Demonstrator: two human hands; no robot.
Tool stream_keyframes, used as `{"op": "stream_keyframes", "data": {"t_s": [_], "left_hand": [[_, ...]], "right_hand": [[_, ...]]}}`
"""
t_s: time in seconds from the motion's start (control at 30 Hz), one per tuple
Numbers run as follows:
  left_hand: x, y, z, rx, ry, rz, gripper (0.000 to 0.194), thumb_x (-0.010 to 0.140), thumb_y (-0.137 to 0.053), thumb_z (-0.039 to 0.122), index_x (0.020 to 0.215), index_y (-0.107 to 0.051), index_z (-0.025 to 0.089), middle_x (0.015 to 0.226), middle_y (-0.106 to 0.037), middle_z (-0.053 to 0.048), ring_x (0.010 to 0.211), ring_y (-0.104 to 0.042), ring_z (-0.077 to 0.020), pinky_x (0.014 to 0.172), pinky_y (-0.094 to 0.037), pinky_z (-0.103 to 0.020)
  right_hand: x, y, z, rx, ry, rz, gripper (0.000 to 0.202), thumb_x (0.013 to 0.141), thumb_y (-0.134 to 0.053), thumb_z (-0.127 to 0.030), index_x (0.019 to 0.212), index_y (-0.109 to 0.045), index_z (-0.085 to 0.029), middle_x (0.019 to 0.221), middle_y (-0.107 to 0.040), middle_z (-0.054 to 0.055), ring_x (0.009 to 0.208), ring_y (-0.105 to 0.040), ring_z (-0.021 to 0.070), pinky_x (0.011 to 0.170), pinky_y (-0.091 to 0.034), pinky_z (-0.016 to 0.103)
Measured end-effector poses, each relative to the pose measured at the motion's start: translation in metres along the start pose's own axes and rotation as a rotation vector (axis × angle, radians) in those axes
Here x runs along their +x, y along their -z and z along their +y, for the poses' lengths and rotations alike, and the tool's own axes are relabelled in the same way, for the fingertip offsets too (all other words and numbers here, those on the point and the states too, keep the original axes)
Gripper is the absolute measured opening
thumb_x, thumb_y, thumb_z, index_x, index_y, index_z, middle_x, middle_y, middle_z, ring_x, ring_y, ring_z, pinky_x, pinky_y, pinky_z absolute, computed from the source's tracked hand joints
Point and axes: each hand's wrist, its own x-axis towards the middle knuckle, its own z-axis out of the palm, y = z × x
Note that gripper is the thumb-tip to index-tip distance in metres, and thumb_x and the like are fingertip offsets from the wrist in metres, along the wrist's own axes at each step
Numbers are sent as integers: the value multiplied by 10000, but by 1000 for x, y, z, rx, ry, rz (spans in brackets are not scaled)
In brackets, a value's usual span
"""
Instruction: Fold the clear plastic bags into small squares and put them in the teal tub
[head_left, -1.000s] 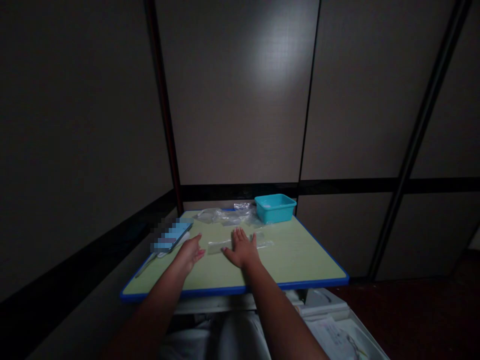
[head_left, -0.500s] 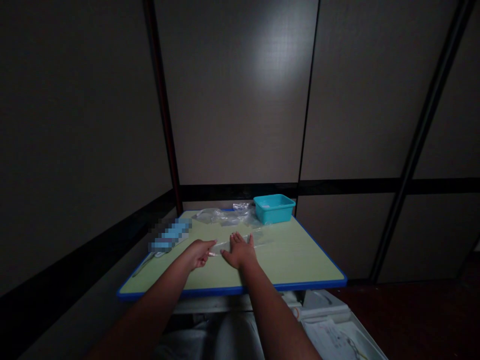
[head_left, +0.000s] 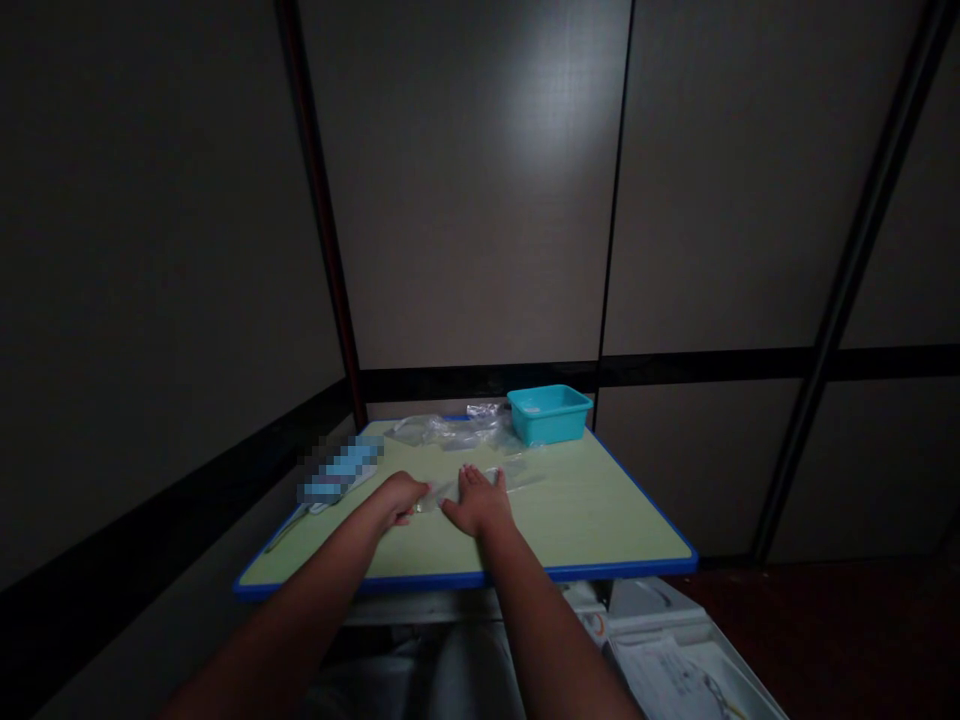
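A clear plastic bag (head_left: 523, 476) lies across the middle of the table, its left end pinched in my left hand (head_left: 400, 497). My right hand (head_left: 480, 501) lies flat on the bag with its fingers spread, covering the middle part of it. Small shiny bits of the bag's end show just past my left thumb; the fingers beneath are partly hidden. Behind both hands, more clear plastic bags (head_left: 450, 432) are spread loosely along the far side of the table.
A turquoise plastic basket (head_left: 553, 425) stands at the table's far right corner. On the left edge lies a blue, pixelated object (head_left: 343, 472) with a cord beside it. Under the blue-edged table (head_left: 615, 530), an open drawer (head_left: 675, 670) holds papers. Panelled walls rise behind and to the left.
My left hand has turned slightly, knuckles rolling up and over, at the bag's end. My right hand stays in place, flat on the bag. The view has shifted a little.
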Motion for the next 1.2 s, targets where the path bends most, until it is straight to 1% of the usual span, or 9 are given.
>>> {"op": "stream_keyframes", "data": {"t_s": [0.13,0.3,0.4,0.5,0.63,0.73,0.83,1.0,1.2], "left_hand": [[3,16,2,-121,176,-65,330,879,-488,355,1135,-497,147,1090,-555,-82,895,-583,-184,745,-504,-370],[-1,25,1,-270,283,-145,377,839,-451,501,957,-465,143,817,-633,-144,670,-659,-225,540,-527,-299],[-3,18,0,-325,300,-170,332,828,-467,493,850,-441,162,708,-646,-133,576,-652,-207,504,-520,-279],[-2,5,-2,-364,279,-160,305,833,-471,471,774,-429,174,592,-620,-62,496,-618,-152,475,-503,-229],[2,-8,-4,-354,265,-187,325,851,-451,442,667,-435,175,446,-506,22,395,-546,-102,406,-451,-171],[2,-12,-5,-286,275,-230,379,848,-450,460,601,-437,172,381,-403,57,295,-443,-76,328,-371,-149],[1,-11,-5,-200,270,-229,408,822,-462,519,616,-461,167,394,-409,50,294,-466,-97,310,-358,-161],[0,-5,3,-141,210,-147,384,782,-502,554,773,-509,170,551,-533,-1,428,-597,-175,370,-458,-235],[-1,-1,13,-304,95,-14,360,829,-475,499,1013,-468,190,787,-555,-21,489,-583,-110,491,-516,-245]], "right_hand": [[0,0,0,-9,-8,-4,762,805,-242,-588,1400,-222,-112,1449,-228,107,1334,-170,234,1036,71,538],[0,-1,1,1,4,11,762,806,-245,-583,1394,-232,-97,1442,-243,121,1330,-180,241,1031,63,555],[0,-1,1,5,8,13,746,809,-252,-566,1391,-241,-99,1440,-249,122,1329,-185,243,1028,61,563],[0,-1,0,1,1,13,737,810,-261,-558,1391,-245,-106,1439,-252,125,1328,-189,251,1029,57,560],[0,-1,1,4,2,25,736,807,-265,-560,1388,-257,-109,1435,-262,131,1323,-204,249,1030,60,557],[1,-2,1,10,0,17,732,807,-264,-564,1390,-258,-122,1437,-258,123,1324,-203,241,1034,61,550],[1,-1,1,11,-2,2,731,810,-260,-564,1393,-250,-124,1441,-248,119,1328,-191,238,1036,59,547],[1,2,-1,9,-24,-25,678,855,-165,-528,1396,-238,-128,1447,-236,114,1336,-170,227,1036,51,541],[-1,5,-2,33,-28,-27,644,881,-89,-495,1393,-248,-137,1446,-246,100,1336,-174,206,1040,50,532]]}}
